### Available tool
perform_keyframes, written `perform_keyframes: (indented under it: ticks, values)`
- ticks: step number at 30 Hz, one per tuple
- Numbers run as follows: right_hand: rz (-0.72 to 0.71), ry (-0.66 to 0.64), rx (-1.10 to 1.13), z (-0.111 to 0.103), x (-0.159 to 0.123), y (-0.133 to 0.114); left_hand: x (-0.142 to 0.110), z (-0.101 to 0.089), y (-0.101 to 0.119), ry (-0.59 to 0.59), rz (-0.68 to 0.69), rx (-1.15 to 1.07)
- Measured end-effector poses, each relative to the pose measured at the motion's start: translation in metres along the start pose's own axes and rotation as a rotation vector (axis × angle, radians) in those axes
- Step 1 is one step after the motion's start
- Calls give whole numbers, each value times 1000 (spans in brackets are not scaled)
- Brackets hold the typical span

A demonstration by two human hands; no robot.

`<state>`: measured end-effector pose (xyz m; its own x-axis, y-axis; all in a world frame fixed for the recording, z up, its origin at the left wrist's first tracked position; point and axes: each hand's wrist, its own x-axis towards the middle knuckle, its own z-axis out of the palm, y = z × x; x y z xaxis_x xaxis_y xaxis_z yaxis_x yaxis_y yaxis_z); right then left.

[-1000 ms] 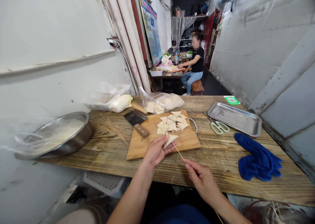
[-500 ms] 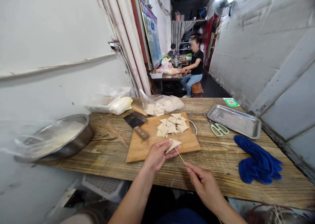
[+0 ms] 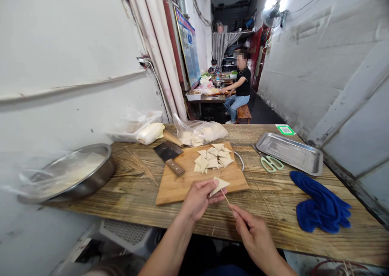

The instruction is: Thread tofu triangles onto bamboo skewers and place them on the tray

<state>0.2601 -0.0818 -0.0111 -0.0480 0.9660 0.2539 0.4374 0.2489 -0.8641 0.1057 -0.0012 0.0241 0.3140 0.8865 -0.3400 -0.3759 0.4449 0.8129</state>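
My left hand (image 3: 199, 198) pinches a pale triangular tofu piece (image 3: 220, 185) just above the near edge of the wooden cutting board (image 3: 176, 187). My right hand (image 3: 253, 233) grips a thin bamboo skewer (image 3: 226, 198) whose tip goes into the triangle's lower edge. A pile of more tofu triangles (image 3: 213, 159) lies on the board's far half. A cleaver (image 3: 169, 156) rests on the board's left corner.
A steel bowl covered in plastic (image 3: 68, 173) sits at left with loose skewers (image 3: 133, 164) beside it. Bags of tofu (image 3: 200, 132), a steel tray (image 3: 290, 152), green scissors (image 3: 269, 161) and a blue cloth (image 3: 322, 205) lie on the wooden table (image 3: 136, 197). Two people sit at a far table.
Both hands have shifted slightly toward me and to the right with the triangle and skewer. The skewer has gone further into the triangle.
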Motion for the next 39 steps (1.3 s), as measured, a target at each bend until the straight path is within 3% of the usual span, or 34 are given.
perform_keyframes:
  ticks: [13, 17, 22, 33, 39]
  values:
    - [-85, 68, -92, 6, 4, -2, -2, 1, -3, -37, 31, 29]
    - [-107, 73, -128, 6, 7, -3, -1, 5, -3, -39, 70, -69]
    - [-92, 51, -111, 6, 9, -4, 0, 11, -4, 17, 129, -230]
    - [-47, 23, -90, 9, 8, -2, 4, 13, -15, 69, 132, -195]
    - [-27, 12, -46, 10, 11, 1, 0, 18, -19, 42, 94, -156]
